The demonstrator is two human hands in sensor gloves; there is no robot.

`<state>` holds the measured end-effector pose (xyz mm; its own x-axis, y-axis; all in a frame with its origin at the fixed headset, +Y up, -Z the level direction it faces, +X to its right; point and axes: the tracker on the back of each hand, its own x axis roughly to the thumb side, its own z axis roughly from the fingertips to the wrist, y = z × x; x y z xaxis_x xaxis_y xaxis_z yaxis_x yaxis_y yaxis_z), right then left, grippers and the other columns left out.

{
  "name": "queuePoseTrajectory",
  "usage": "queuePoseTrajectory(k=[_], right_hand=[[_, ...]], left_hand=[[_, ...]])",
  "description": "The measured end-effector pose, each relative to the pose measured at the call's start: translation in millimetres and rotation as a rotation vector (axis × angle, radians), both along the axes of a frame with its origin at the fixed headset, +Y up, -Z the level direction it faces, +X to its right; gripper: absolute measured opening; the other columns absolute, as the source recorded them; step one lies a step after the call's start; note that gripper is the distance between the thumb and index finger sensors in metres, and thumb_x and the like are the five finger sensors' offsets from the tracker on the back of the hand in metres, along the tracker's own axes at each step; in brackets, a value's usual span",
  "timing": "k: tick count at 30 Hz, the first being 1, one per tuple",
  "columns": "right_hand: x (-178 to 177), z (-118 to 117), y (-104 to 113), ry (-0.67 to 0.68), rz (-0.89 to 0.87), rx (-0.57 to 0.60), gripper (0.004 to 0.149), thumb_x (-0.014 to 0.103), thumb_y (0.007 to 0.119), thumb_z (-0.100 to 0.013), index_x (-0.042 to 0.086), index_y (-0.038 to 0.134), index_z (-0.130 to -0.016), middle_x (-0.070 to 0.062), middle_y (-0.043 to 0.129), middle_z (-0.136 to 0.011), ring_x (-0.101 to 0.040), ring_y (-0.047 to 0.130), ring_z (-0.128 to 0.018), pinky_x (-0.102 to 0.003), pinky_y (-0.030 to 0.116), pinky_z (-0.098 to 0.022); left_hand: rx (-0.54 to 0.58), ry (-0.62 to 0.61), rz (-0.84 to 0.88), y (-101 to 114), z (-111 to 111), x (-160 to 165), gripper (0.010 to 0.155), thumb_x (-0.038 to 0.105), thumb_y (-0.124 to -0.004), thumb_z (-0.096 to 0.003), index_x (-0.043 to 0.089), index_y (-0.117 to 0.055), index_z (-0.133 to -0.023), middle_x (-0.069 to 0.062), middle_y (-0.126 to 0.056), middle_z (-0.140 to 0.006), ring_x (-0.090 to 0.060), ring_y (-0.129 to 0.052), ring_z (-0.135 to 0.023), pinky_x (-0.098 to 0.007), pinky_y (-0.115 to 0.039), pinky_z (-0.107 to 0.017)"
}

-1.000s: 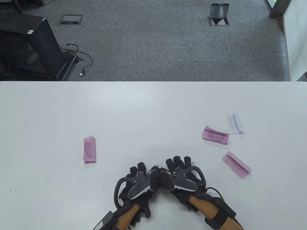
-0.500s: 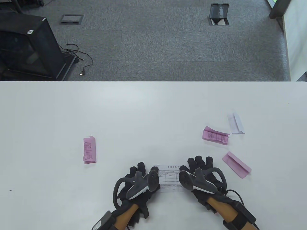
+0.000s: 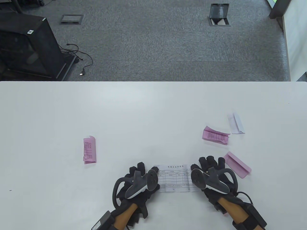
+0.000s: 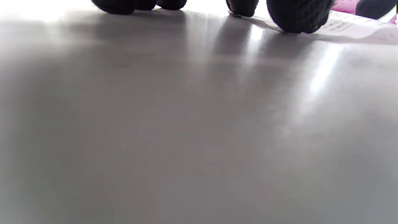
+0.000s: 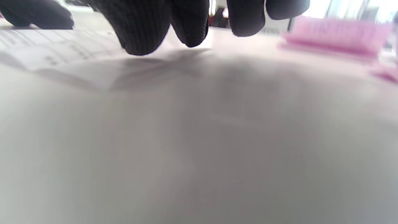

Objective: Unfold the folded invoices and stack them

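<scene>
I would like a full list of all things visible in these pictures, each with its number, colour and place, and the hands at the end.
white unfolded printed invoice: 1, white with a black table, flat at the near edge between both hands
folded pink invoices: 3, pink; one at left, one at right with print showing, one plain nearer at right
folded white invoice: 1, white, far right, behind the pink ones
white table: 1, white, under all papers
grey carpet floor: 1, grey, beyond the table
black cabinet: 1, black, on the floor at far left
floor sockets: 2, grey and open black
left hand: 1, black glove, presses the unfolded sheet's left end
right hand: 1, black glove, presses its right end
</scene>
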<state>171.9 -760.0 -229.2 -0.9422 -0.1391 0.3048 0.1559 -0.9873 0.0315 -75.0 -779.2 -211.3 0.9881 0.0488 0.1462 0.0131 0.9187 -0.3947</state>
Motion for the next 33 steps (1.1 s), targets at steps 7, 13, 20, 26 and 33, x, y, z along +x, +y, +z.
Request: queuePoseTrajectory(k=[7,13,20,26,33], right_hand=[[-51,3,19,0.101,-0.101,0.006,0.059,0.05,0.07,-0.048,0.03,0.062,-0.102,-0.016,0.05,-0.113,-0.05,0.042,-0.104,-0.079,0.031,-0.067],[-97,5,5,0.173,-0.053,-0.077,0.061,0.053,0.068,-0.048,0.032,0.059,-0.104,-0.016,0.046,-0.115,-0.05,0.039,-0.105,-0.079,0.03,-0.067],[-107,2,-10,0.162,-0.031,-0.119,0.065,0.053,0.067,-0.048,0.029,0.052,-0.106,-0.016,0.043,-0.115,-0.051,0.038,-0.105,-0.079,0.03,-0.067],[-96,1,-14,0.152,-0.017,-0.086,0.062,0.053,0.066,-0.048,0.032,0.055,-0.105,-0.015,0.047,-0.114,-0.05,0.041,-0.104,-0.079,0.032,-0.067],[-64,0,-14,0.09,-0.011,-0.091,0.061,0.052,0.067,-0.048,0.032,0.056,-0.104,-0.016,0.047,-0.114,-0.05,0.04,-0.104,-0.079,0.032,-0.067]], left_hand=[[-0.003,-0.002,-0.002,0,0,0,0.071,0.06,-0.066,-0.0516,0.046,-0.034,-0.114,-0.017,-0.021,-0.124,-0.047,-0.029,-0.105,-0.051,-0.047,-0.075],[-0.008,-0.008,-0.004,0,0,0,0.071,0.061,-0.065,-0.0519,0.046,-0.033,-0.114,-0.017,-0.02,-0.124,-0.046,-0.028,-0.105,-0.051,-0.046,-0.075],[-0.01,-0.007,-0.005,0,0,0,0.072,0.06,-0.064,-0.0526,0.043,-0.034,-0.115,-0.017,-0.02,-0.124,-0.046,-0.028,-0.105,-0.051,-0.046,-0.075],[-0.009,-0.006,-0.006,0,0,0,0.072,0.061,-0.064,-0.0523,0.044,-0.033,-0.115,-0.017,-0.02,-0.124,-0.046,-0.028,-0.105,-0.05,-0.046,-0.075],[-0.009,-0.005,-0.006,0,0,0,0.072,0.061,-0.064,-0.0522,0.044,-0.033,-0.115,-0.016,-0.02,-0.124,-0.046,-0.028,-0.105,-0.05,-0.046,-0.075]])
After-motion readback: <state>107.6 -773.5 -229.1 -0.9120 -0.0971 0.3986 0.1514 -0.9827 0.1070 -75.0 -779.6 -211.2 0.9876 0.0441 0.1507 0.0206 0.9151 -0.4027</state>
